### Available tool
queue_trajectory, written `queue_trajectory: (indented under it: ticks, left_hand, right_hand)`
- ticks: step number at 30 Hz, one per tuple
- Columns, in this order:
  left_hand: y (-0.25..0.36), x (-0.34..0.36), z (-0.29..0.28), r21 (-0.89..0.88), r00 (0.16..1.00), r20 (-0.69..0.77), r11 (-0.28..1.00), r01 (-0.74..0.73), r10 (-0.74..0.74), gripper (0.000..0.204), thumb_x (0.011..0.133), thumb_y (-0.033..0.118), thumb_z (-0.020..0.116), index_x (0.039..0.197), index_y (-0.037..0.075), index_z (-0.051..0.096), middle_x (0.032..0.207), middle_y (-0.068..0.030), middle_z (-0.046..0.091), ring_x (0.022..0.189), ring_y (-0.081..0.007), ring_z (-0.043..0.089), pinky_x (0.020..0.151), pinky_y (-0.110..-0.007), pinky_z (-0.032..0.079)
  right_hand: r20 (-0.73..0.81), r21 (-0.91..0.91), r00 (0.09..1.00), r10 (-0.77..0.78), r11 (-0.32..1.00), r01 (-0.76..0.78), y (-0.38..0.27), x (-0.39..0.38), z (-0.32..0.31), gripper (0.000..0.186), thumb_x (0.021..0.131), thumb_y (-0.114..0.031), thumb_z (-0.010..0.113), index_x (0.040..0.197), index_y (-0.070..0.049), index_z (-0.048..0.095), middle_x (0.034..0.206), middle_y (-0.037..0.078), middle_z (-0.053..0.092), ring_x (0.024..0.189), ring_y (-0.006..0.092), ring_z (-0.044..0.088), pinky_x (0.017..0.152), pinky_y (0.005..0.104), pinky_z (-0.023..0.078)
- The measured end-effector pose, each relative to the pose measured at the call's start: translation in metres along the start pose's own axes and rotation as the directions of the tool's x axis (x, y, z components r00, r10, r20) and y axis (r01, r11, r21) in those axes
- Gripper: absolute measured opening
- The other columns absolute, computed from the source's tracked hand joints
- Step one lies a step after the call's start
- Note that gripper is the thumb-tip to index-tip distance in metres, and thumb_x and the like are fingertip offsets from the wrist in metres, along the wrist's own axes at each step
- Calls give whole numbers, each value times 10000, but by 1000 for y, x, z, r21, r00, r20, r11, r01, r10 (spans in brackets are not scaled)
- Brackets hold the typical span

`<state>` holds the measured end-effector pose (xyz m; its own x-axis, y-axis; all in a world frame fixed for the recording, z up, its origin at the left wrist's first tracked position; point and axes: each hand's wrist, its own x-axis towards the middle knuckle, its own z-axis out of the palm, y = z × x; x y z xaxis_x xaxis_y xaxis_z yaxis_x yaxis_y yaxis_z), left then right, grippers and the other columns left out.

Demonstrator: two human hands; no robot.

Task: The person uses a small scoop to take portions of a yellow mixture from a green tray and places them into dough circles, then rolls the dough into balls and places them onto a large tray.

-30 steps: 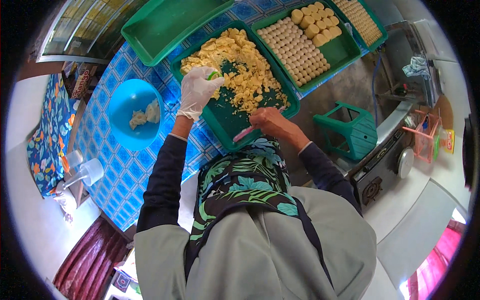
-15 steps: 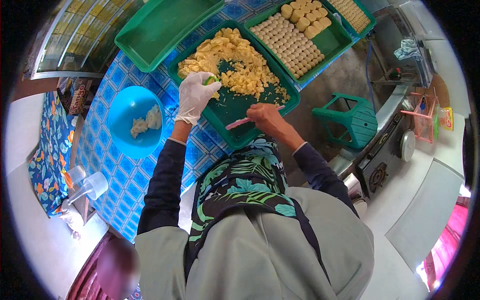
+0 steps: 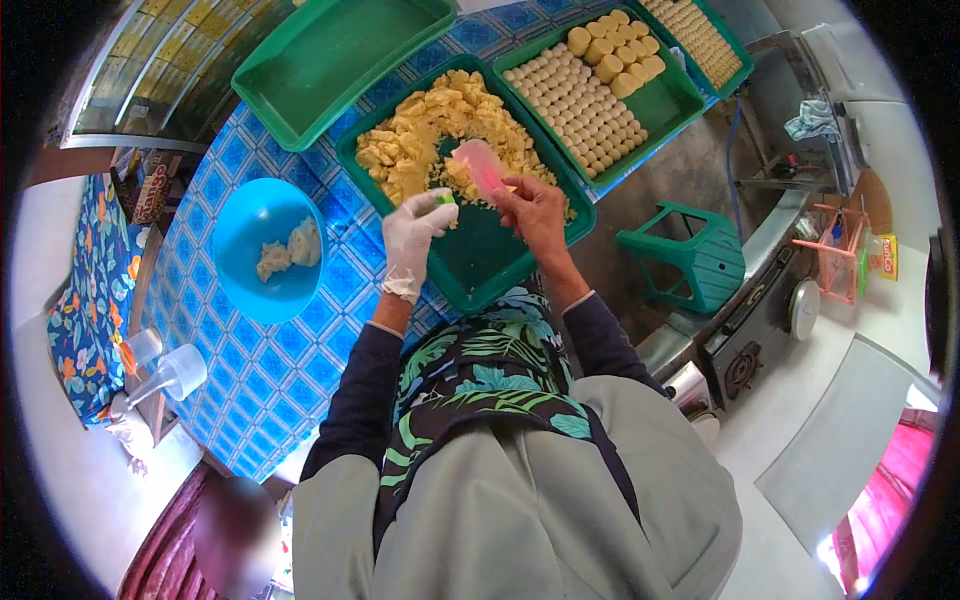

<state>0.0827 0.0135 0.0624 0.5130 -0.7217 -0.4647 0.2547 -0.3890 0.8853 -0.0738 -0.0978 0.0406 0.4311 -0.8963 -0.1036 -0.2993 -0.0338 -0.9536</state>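
Note:
My left hand, in a white glove, is closed on a small bright green tool, mostly hidden by the fingers; its exact kind cannot be made out. Bare, my right hand grips a pink spatula, its broad blade pointing away from me. Both hands are over a green tray on the table. Yellow crumbly dough is heaped along the tray's far and left sides, with smaller bits toward its middle. The spatula's blade is over the dough; whether it touches is unclear.
A blue bowl with whitish lumps stands on the left. Beyond are a green tray and another tray with rows of small balls and yellow cylinders. On the right are a green stool and a stove.
My left hand has moved nearer and to the right with the green tool. My right hand has turned the pink spatula, so its blade now points away over the dough.

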Motion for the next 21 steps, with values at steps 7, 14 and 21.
queue_trajectory:
  ticks: [7, 14, 21]
  left_hand:
    - [-26, 9, 44, -517, 991, 32, 847, 128, -131, 370, 866, 115, 703, 1186, -48, 614, 1052, -54, 649, 908, -125, 615, 762, -257, 511]
    - [-24, 27, 49, -394, 996, -53, 918, 50, -77, 531, 789, 124, 780, 1207, -126, 569, 1127, -151, 625, 991, -178, 611, 824, -287, 508]
    - [-14, 51, 47, -261, 986, -162, 962, -81, 39, 448, 801, 135, 767, 1153, -95, 612, 1035, -89, 667, 858, -150, 644, 795, -256, 500]
  right_hand:
    - [450, 626, 713, 539, 380, -682, 5, 2, 5, 108, 895, -108, 653, 887, -74, 551, 643, 49, 590, 422, 88, 501, 319, 213, 327]
    - [570, 613, 592, 569, 186, -768, 13, -10, 0, 118, 918, -127, 635, 894, -78, 531, 649, 53, 571, 406, 79, 450, 324, 214, 304]
    - [550, 514, 542, 635, 253, -820, 3, -34, -15, 134, 904, -138, 660, 929, -82, 541, 646, 46, 575, 395, 78, 449, 321, 216, 300]
